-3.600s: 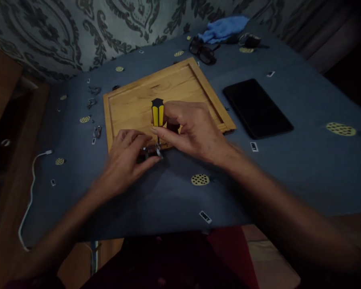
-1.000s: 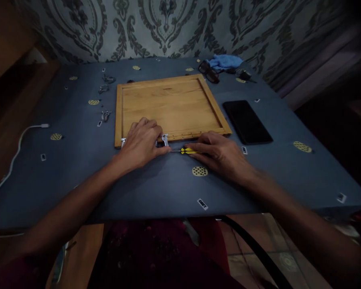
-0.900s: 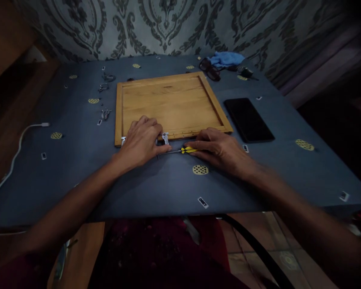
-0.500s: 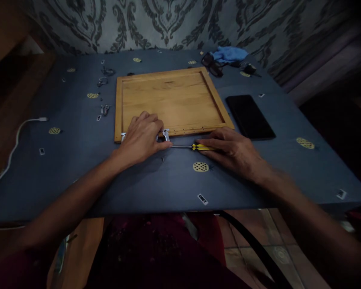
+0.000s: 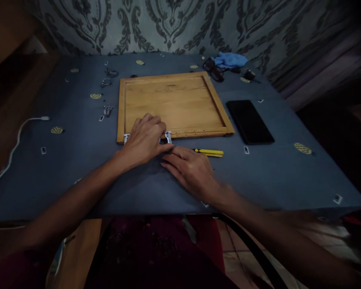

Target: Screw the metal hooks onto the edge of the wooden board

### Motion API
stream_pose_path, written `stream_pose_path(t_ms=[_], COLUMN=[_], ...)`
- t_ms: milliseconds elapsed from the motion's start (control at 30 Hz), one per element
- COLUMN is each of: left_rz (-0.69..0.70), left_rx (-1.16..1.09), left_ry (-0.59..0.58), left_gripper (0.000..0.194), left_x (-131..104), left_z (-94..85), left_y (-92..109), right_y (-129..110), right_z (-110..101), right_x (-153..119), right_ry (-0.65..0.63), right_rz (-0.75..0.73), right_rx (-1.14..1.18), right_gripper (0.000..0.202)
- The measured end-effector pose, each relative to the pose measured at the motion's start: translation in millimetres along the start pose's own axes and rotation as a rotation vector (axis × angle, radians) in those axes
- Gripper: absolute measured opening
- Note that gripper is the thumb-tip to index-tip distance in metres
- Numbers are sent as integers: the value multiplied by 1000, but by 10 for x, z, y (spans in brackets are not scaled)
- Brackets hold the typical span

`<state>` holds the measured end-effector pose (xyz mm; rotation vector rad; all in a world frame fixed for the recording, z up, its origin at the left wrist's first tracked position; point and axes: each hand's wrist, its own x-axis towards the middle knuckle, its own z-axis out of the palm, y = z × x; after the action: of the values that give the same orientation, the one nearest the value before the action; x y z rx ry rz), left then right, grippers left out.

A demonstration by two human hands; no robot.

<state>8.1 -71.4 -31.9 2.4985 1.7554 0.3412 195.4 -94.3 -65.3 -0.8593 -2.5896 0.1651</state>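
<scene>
Beside the left fingers (image 5: 160, 127), a metal hinge (image 5: 168, 137) meets the wooden panel (image 5: 171, 98).

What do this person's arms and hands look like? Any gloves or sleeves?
The left hand and right hand are ungloved, with no ring or watch that I can make out. The left forearm and right forearm are bare. A dark maroon sleeve shows on the left arm; the right arm's far end is too shadowed to tell.
</scene>
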Motion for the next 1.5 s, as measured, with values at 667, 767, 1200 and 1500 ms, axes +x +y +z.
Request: stream_pose_path(t_ms=[667, 767, 1200, 1500], left_rz=[-10, -17, 15, 12], left_rx=[-54, -63, -84, -95], left_ry=[-55, -68, -8, -33], left_gripper=[30, 29, 28, 34], left_x=[-4, 5, 8, 19], left_z=[-40, -60, 7, 24], left_y=[18, 27, 6, -7], right_y=[89, 88, 237, 435], right_z=[-44, -64, -181, -359], right_x=[-1, 14, 31, 394], right_ry=[-116, -115, 25, 171], right_rz=[-29, -66, -79, 366], right_rx=[128, 132, 540, 597], right_gripper=[16, 20, 18, 4])
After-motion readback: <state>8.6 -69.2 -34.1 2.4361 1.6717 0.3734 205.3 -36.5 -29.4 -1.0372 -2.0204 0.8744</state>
